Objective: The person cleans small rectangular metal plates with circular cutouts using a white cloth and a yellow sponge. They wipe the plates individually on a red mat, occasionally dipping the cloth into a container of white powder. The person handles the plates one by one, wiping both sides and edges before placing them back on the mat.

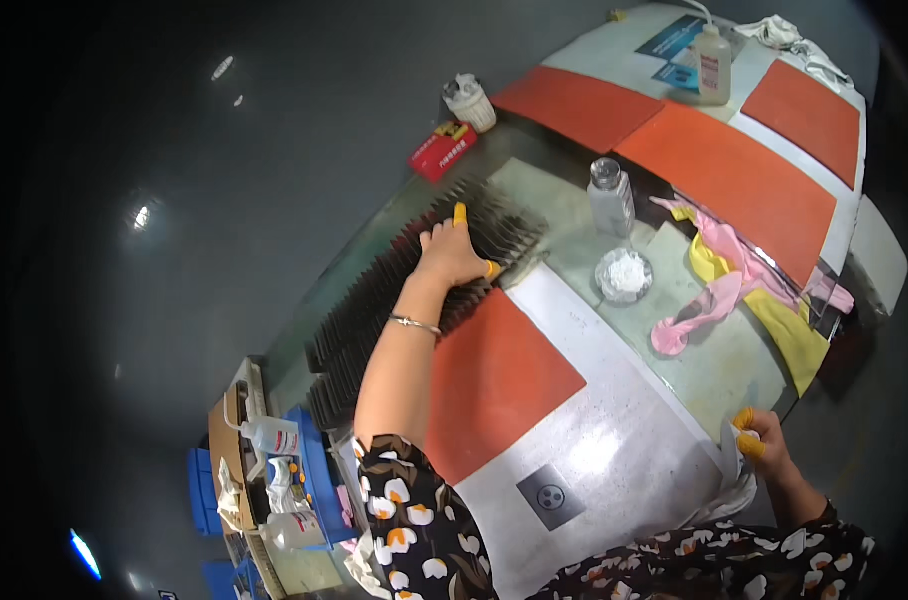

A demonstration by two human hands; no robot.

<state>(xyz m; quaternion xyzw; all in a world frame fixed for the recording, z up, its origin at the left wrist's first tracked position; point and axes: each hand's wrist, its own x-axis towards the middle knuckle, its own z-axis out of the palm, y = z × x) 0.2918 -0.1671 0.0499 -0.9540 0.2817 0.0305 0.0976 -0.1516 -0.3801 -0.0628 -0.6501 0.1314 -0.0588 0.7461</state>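
The counter (719, 375) carried a long bank of thin dark plates (374, 300), standing close together along its far left side. Next to them lay an orange mat (504, 380). The left hand (452, 255) rested over the plates, thumb and 1 finger spread, both yellow-tipped; whether it gripped any, I could not tell. At lower right, the right hand (769, 450), with 2 yellow fingertips visible, pinched a white cloth (739, 492).
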